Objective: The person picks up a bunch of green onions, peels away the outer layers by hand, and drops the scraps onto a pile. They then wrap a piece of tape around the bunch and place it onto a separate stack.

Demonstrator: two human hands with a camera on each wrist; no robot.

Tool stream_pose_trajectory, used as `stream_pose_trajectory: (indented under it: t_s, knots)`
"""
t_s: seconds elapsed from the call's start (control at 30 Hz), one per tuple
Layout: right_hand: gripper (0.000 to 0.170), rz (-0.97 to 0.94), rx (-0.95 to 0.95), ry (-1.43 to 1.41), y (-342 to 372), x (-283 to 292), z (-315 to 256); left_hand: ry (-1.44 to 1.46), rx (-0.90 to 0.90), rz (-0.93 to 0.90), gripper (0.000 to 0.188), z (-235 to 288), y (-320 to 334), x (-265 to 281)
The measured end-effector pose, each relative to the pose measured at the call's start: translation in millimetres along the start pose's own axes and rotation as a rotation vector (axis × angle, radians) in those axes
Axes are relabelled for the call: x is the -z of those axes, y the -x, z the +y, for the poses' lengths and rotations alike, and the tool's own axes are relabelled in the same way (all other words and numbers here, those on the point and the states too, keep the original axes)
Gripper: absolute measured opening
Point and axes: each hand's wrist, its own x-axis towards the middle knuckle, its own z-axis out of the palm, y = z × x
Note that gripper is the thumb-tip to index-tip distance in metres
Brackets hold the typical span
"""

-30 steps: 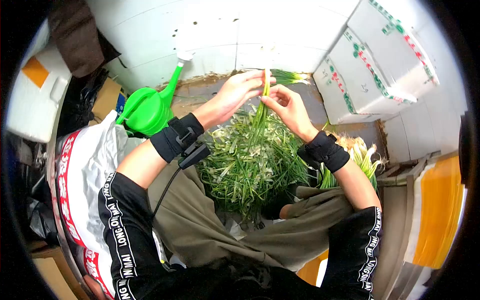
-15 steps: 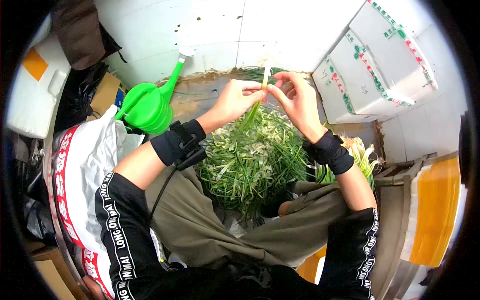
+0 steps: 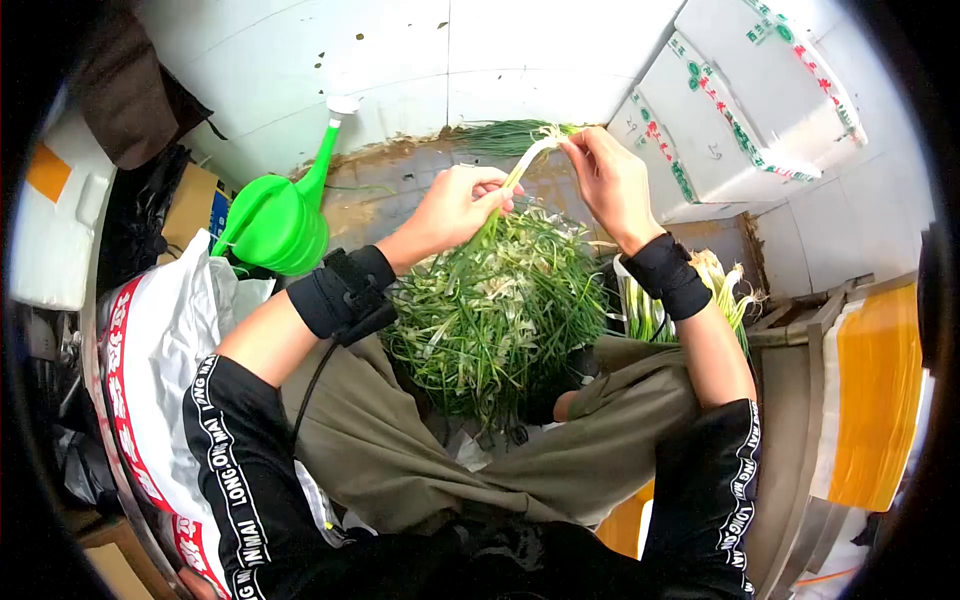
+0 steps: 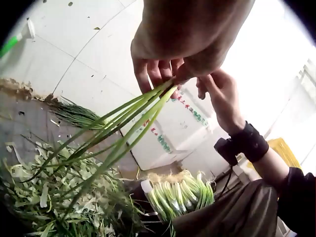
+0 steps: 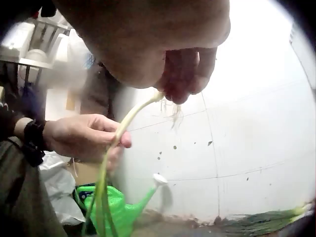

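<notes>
Between the two hands is a scallion (image 3: 524, 166), its white stem bent over to the right toward the roots. My left hand (image 3: 452, 212) pinches it around the lower white and green part, and its long green leaves (image 4: 113, 128) hang down in the left wrist view. My right hand (image 3: 614, 182) pinches the root end with thumb and fingers; thin roots (image 5: 174, 112) dangle beneath those fingertips in the right wrist view. Below both hands lies a big heap of loose scallion leaves and peelings (image 3: 490, 325), in front of the crossed legs.
Against the wall on the floor lies a bunch of scallions (image 3: 495, 138). More scallions with roots (image 4: 180, 192) stand bundled at the right. A green watering can (image 3: 275, 225) and a white bag (image 3: 165, 360) are at the left; white foam boxes (image 3: 715, 130) stand back right.
My right hand has moved right and up to the scallion's root end. The stem, upright before, now leans and bends rightward. My left hand has shifted slightly left and down.
</notes>
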Motion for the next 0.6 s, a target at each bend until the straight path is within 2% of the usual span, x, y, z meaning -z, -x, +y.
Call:
stream_pose_trajectory:
  t_s: [0.07,0.1,0.17,0.3,0.37,0.43,0.5,0.57,0.6]
  knots:
    - [0.010,0.000,0.168,0.166,-1,2,7,0.012,0.018,-0.005,0.024,-2,-2,0]
    - [0.010,0.002,0.166,0.164,-2,4,12,0.020,0.041,-0.007,0.024,-2,-4,0]
    - [0.010,-0.061,0.309,0.359,-5,9,18,0.033,0.049,-0.018,0.024,-6,-6,0]
    - [0.011,-0.038,0.326,0.396,-8,9,31,0.078,0.050,0.012,0.019,-4,-9,-1]
    - [0.010,-0.024,0.191,0.487,-9,16,48,0.104,0.093,0.016,0.019,-14,-7,0]
    - [0.011,-0.017,0.039,0.439,-8,23,63,0.133,0.133,0.027,0.020,-23,-4,4]
    - [0.018,-0.149,-0.170,0.370,6,19,69,0.183,0.118,0.054,0.020,-27,-2,11]
    - [0.026,-0.408,-0.234,0.214,17,10,72,0.181,0.119,0.058,0.021,-26,-3,14]
    - [0.031,-0.502,-0.199,0.169,19,9,61,0.129,0.130,0.041,0.022,-24,-3,15]
